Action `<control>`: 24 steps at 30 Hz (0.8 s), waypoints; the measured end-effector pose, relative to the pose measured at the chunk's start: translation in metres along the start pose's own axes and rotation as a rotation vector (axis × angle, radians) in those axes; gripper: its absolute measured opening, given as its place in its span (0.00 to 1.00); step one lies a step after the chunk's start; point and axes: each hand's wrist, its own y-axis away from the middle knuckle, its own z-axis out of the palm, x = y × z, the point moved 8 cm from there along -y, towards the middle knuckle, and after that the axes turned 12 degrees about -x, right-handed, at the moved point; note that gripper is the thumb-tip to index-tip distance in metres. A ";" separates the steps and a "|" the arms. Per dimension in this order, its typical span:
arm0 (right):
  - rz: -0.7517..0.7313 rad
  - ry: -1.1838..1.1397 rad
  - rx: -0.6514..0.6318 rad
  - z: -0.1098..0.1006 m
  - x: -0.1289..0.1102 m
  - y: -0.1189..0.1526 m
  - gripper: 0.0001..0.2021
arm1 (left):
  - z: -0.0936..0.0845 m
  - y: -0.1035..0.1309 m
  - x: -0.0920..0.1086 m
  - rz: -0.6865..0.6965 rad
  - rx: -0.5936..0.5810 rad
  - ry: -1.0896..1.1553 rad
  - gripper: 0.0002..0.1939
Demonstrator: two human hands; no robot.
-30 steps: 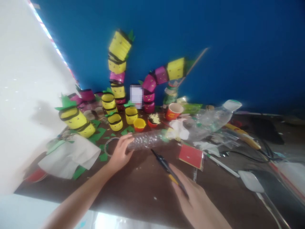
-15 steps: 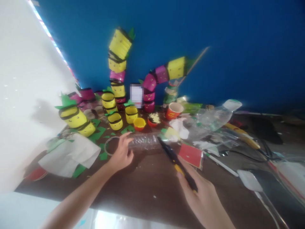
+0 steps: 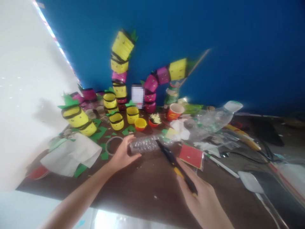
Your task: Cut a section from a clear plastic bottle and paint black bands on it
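A clear ridged plastic bottle [image 3: 146, 143] lies on its side across the brown table. My left hand [image 3: 124, 152] is curled against its left end, fingers at the top and thumb along the near side. In my right hand [image 3: 199, 194] is a black and yellow box cutter [image 3: 175, 165], its dark blade pointing up and left. The blade's tip is at the middle of the bottle; whether it touches the plastic I cannot tell. A clear ring [image 3: 114, 145] lies just behind my left hand, and a red square packet [image 3: 191, 156] is right of the cutter.
Yellow and purple face-decorated cups [image 3: 119, 65] form curving stacks at the back, before a blue wall. Behind the bottle stand small bowls [image 3: 140, 124] and a red paper cup [image 3: 175, 112]. Paper scraps [image 3: 71, 152] lie left; a crumpled bottle [image 3: 214, 117] and a glue gun [image 3: 247, 183] lie right.
My left hand has moved slightly, its thumb now reaching farther right along the bottle. The bottle's right end has tipped up a little. My right hand keeps its hold on the cutter.
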 end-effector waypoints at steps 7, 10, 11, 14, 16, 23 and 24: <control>-0.009 0.041 -0.039 0.005 -0.005 -0.002 0.20 | -0.003 0.000 0.013 0.036 -0.018 -0.235 0.33; -0.013 0.074 -0.029 0.003 -0.008 -0.003 0.19 | -0.003 0.001 0.018 0.068 -0.023 -0.263 0.30; -0.012 0.088 -0.035 0.003 -0.009 -0.003 0.19 | -0.003 0.002 0.018 0.073 -0.018 -0.261 0.29; -0.027 0.136 -0.091 0.003 -0.013 -0.006 0.21 | -0.004 0.002 0.018 0.083 0.001 -0.256 0.30; -0.042 0.169 -0.142 0.002 -0.016 -0.008 0.23 | -0.004 0.003 0.018 0.099 0.010 -0.245 0.31; -0.048 0.291 -0.244 -0.012 -0.025 -0.022 0.23 | -0.006 0.004 0.017 0.113 0.015 -0.266 0.31; -0.048 0.297 -0.250 -0.015 -0.027 -0.025 0.23 | -0.006 0.004 0.017 0.108 0.014 -0.267 0.31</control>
